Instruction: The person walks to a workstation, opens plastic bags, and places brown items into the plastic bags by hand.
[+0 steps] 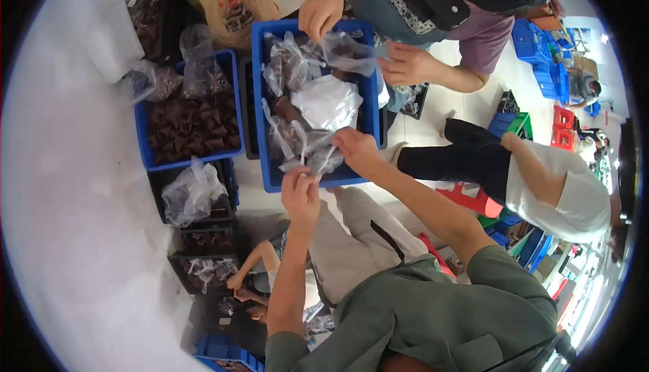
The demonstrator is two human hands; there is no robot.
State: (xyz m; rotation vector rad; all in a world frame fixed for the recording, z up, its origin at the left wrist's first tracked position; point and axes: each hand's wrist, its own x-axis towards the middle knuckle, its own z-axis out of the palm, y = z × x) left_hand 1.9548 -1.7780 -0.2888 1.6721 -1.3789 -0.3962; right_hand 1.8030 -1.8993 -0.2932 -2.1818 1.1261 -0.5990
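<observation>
My left hand (pixel 301 193) pinches one gathered end of a clear plastic bag (pixel 311 149) at the near edge of a blue crate (pixel 270 183). My right hand (pixel 356 150) is closed on another part of the same bag's top, just to the right and a little farther away. Some small dark contents show through the bag, but their kind cannot be made out. Beside it in the crate lie a white plastic bundle (pixel 328 104) and more filled clear bags (pixel 291 64). The fingertips of both hands are partly hidden by the plastic.
Across the crate, a co-worker's hands (pixel 321 12) hold another clear bag (pixel 348 54). To the left stands a blue crate of brown cone-shaped pieces (pixel 193 125), with bagged goods (pixel 206 78) on it. Dark crates (pixel 209 240) line the wall. A person in white (pixel 554 186) stands at right.
</observation>
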